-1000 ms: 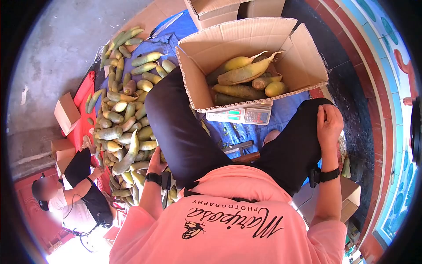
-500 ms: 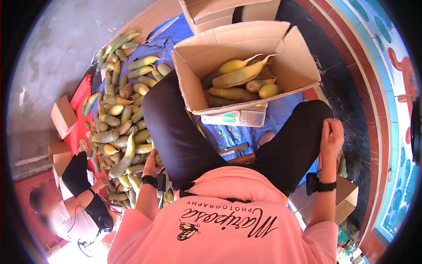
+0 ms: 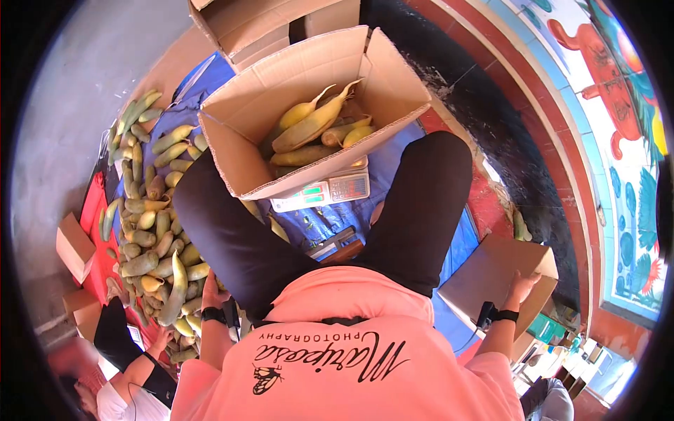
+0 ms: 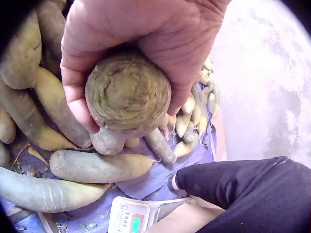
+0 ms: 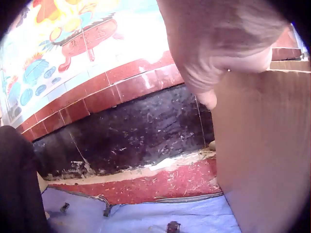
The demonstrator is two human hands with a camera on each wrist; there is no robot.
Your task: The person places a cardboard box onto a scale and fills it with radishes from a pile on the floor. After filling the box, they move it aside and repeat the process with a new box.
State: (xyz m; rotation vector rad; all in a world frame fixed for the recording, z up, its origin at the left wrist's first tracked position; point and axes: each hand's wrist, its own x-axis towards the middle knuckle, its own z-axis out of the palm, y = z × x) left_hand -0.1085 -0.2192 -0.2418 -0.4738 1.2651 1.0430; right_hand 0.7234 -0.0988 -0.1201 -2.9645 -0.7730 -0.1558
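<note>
A person is wearing a short-sleeved coral-pink T-shirt (image 3: 379, 389) printed with black lettering (image 3: 365, 359) reading "Mariposa Photography" and a black-lined butterfly (image 3: 267, 379), plus dark trousers (image 3: 235, 224), while black straps (image 3: 505, 315) are circling both wrists, a thin dark cable (image 3: 467, 344) trailing near the right.

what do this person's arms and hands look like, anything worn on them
The left hand and right hand are ungloved, and the forearms are bare below short pink sleeves. Each wrist wears a black strap with a small, dark, boxy wrist camera. A thin dark cable trails from the right one.
</note>
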